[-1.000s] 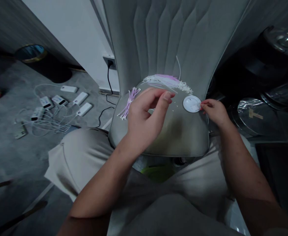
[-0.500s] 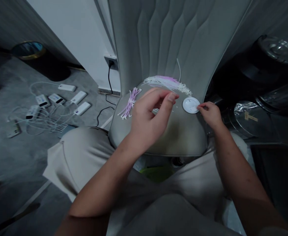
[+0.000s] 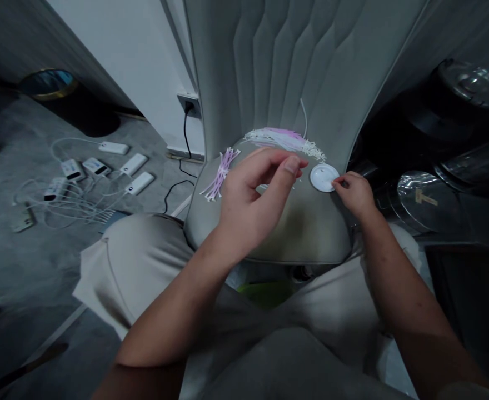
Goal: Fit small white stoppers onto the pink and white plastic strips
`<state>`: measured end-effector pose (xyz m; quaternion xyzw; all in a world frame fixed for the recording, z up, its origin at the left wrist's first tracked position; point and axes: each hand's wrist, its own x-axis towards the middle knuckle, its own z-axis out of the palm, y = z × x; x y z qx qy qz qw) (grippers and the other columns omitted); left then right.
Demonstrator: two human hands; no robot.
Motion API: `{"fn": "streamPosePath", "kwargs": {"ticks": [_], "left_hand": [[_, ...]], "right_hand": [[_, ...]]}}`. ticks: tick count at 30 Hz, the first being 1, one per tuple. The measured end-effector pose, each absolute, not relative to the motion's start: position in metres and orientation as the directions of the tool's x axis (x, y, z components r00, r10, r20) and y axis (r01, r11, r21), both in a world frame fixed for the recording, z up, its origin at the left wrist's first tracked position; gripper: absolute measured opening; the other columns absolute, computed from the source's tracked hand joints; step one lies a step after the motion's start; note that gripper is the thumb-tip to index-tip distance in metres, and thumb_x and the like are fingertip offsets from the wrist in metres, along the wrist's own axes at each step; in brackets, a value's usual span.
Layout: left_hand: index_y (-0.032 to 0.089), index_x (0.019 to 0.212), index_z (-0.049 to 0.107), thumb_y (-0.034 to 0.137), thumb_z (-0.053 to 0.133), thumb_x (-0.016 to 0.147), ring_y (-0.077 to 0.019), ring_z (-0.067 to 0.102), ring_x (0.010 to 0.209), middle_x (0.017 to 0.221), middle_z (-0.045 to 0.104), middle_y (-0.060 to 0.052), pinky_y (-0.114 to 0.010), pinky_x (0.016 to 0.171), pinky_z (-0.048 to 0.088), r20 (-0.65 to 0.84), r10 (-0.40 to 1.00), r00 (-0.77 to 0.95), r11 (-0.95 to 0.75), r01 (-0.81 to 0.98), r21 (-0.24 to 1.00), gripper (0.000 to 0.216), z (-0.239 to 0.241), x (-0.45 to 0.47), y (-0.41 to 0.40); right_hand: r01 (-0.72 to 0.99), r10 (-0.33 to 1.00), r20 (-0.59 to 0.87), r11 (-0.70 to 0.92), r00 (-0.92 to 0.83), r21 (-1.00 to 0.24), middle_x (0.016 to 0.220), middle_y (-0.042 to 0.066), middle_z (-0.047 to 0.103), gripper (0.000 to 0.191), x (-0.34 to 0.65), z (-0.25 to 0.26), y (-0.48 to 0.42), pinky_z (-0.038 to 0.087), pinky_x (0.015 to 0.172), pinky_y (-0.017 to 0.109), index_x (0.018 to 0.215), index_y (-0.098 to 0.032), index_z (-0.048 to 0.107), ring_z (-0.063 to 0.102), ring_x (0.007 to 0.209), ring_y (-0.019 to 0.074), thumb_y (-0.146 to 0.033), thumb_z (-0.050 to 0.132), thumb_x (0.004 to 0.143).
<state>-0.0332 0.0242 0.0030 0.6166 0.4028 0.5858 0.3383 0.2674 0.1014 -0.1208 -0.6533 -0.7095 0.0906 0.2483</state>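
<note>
My left hand (image 3: pixel 255 197) hovers over the grey chair seat (image 3: pixel 311 233), its thumb and fingers pinched together on something too small to make out. My right hand (image 3: pixel 355 193) rests at the seat's right edge, fingertips pinched at the rim of a small white round lid (image 3: pixel 323 178). A bundle of pink and white thin sticks (image 3: pixel 218 175) lies on the seat to the left. A longer heap of white and pink sticks (image 3: pixel 284 140) lies at the back of the seat.
Several white power banks with cables (image 3: pixel 103 172) lie on the grey floor at left, near a wall socket (image 3: pixel 187 104). Clear plastic containers (image 3: pixel 423 197) stand at right. A dark round bin (image 3: pixel 56 91) stands far left. My knees flank the chair.
The view shifted slightly at first. My left hand's pinch has edged a little to the right, and my right hand has crept closer to the white lid.
</note>
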Motion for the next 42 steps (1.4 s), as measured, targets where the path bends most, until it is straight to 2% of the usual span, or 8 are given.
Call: {"fn": "streamPosePath", "kwargs": {"ticks": [7, 12, 18, 24, 29, 34, 42], "left_hand": [[0.022, 0.091, 0.073, 0.04, 0.056, 0.099, -0.0143, 0.067, 0.081, 0.085, 0.071, -0.002, -0.029, 0.073, 0.056, 0.451, 0.893, -0.003, -0.448, 0.093, 0.889, 0.026, 0.001, -0.032, 0.024], [0.022, 0.091, 0.073, 0.038, 0.056, 0.1, -0.0134, 0.067, 0.08, 0.085, 0.071, -0.002, -0.029, 0.072, 0.056, 0.478, 0.878, -0.005, -0.477, 0.072, 0.876, 0.025, 0.001, -0.032, 0.024], [0.022, 0.092, 0.074, 0.04, 0.055, 0.1, -0.0136, 0.067, 0.08, 0.086, 0.072, -0.002, -0.028, 0.073, 0.057, 0.452, 0.892, -0.017, -0.448, 0.108, 0.888, 0.027, 0.002, -0.032, 0.024], [0.022, 0.09, 0.074, 0.042, 0.056, 0.099, -0.0135, 0.067, 0.078, 0.084, 0.072, -0.002, -0.028, 0.071, 0.056, 0.467, 0.884, -0.014, -0.462, 0.121, 0.879, 0.028, 0.0, -0.031, 0.024], [0.022, 0.091, 0.074, 0.044, 0.056, 0.099, -0.0132, 0.066, 0.077, 0.085, 0.072, -0.002, -0.028, 0.07, 0.056, 0.489, 0.872, -0.001, -0.485, 0.127, 0.865, 0.029, 0.0, -0.031, 0.024], [0.022, 0.091, 0.073, 0.041, 0.056, 0.099, -0.0124, 0.066, 0.077, 0.086, 0.072, -0.002, -0.027, 0.07, 0.055, 0.526, 0.85, 0.012, -0.525, 0.096, 0.846, 0.027, -0.002, -0.03, 0.024], [0.022, 0.091, 0.073, 0.044, 0.055, 0.099, -0.0131, 0.066, 0.079, 0.086, 0.072, -0.003, -0.028, 0.07, 0.055, 0.505, 0.863, 0.012, -0.503, 0.115, 0.857, 0.029, 0.0, -0.03, 0.022]], "right_hand": [[0.865, 0.979, 0.202, 0.122, -0.024, -0.486, 0.084, 0.01, 0.069, 0.013, 0.266, -0.12, 0.102, 0.048, 0.082, 0.039, 0.072, -0.02, 0.069, 0.061, 0.081, 0.0242, -0.028, 0.063, 0.08], [0.805, 0.977, 0.204, 0.073, 0.061, -0.589, 0.083, 0.007, 0.069, 0.012, 0.269, -0.119, 0.102, 0.049, 0.083, 0.039, 0.073, -0.02, 0.07, 0.061, 0.08, 0.0227, -0.03, 0.067, 0.076], [0.61, 0.953, 0.118, -0.08, 0.278, -0.788, 0.078, 0.005, 0.072, 0.021, 0.273, -0.112, 0.103, 0.049, 0.058, 0.031, 0.085, -0.019, 0.07, 0.057, 0.058, 0.0162, -0.038, 0.064, 0.078], [0.446, 0.954, 0.04, -0.102, 0.298, -0.889, 0.075, 0.004, 0.072, 0.019, 0.268, -0.112, 0.105, 0.052, 0.06, 0.032, 0.08, -0.021, 0.069, 0.061, 0.063, 0.0173, -0.036, 0.072, 0.069], [0.403, 0.948, 0.048, -0.088, 0.315, -0.911, 0.074, 0.002, 0.069, 0.021, 0.269, -0.114, 0.106, 0.053, 0.067, 0.033, 0.081, -0.021, 0.068, 0.062, 0.067, 0.0171, -0.033, 0.075, 0.065], [0.447, 0.949, 0.073, -0.077, 0.308, -0.891, 0.075, 0.0, 0.067, 0.021, 0.27, -0.119, 0.108, 0.053, 0.073, 0.033, 0.081, -0.02, 0.068, 0.062, 0.07, 0.0163, -0.025, 0.075, 0.062], [0.589, 0.957, 0.124, -0.056, 0.261, -0.806, 0.067, 0.001, 0.067, 0.022, 0.267, -0.117, 0.103, 0.048, 0.066, 0.032, 0.087, -0.017, 0.078, 0.058, 0.064, 0.0174, -0.033, 0.07, 0.073]]}}
